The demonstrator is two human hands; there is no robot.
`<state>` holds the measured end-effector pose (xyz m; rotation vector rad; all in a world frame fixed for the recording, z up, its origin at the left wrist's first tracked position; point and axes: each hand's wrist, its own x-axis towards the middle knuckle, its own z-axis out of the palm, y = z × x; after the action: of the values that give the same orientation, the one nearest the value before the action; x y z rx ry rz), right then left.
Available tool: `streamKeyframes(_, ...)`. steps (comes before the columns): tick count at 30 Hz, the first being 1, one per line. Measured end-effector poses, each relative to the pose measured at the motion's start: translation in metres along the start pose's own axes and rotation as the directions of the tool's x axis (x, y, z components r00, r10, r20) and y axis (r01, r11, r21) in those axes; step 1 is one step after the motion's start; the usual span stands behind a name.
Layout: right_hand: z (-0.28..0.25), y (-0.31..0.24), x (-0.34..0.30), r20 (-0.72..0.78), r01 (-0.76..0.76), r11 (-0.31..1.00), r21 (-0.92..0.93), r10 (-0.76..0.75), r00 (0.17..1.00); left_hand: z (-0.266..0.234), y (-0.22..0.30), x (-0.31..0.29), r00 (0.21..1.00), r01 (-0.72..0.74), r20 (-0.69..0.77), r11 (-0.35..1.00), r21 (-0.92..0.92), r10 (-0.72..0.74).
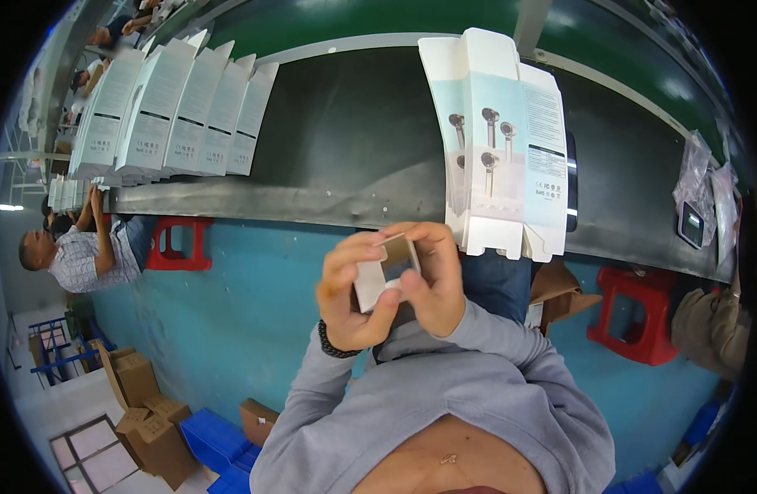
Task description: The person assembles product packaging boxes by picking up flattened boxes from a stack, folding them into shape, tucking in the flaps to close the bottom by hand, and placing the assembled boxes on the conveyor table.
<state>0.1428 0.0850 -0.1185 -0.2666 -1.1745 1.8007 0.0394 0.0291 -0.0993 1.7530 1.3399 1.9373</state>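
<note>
In front of my body, over the near edge of the dark bench, both hands hold a small white carton (367, 286). One end of it faces up and shows a brownish-grey inside. My left hand (350, 298) wraps its left side, with the thumb at the lower rim. My right hand (438, 284) grips the right side, its thumb pressed at the opening and its fingers over the top. Just beyond my right hand lies a pile of flat printed cartons (494, 123) with earphone pictures, jutting over the bench edge.
Rows of pale printed cartons (181, 115) stand on the dark bench (337, 132) at the left. A phone (690, 224) lies by plastic bags at the right. Red stools (634, 317) stand on the blue floor. A person (90, 255) sits far left; brown boxes (156, 436) are lower left.
</note>
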Motion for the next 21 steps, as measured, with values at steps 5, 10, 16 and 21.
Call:
streamKeyframes(5, 0.001, 0.006, -0.005, -0.056, 0.119, 0.993, 0.010, -0.119, 0.991, -0.002, -0.006, -0.005, 0.994, -0.072, 0.086, 0.996, 0.056, 0.067)
streamKeyframes(10, -0.012, -0.010, 0.004, 0.213, 0.350, 0.757, -0.552, -0.278, 0.937, -0.011, -0.006, 0.000, 0.978, -0.203, 0.076, 0.967, 0.154, 0.193)
streamKeyframes(16, -0.002, -0.013, 0.001, 0.060, -0.350, 0.936, 0.038, 0.347, 0.936, -0.014, -0.001, 0.008, 0.956, -0.288, 0.156, 0.899, 0.329, 0.249)
streamKeyframes(21, 0.000, -0.009, 0.004, 0.022, -0.332, 0.942, -0.053, 0.334, 0.942, -0.012, -0.005, 0.004, 0.968, -0.239, 0.129, 0.948, 0.211, 0.215)
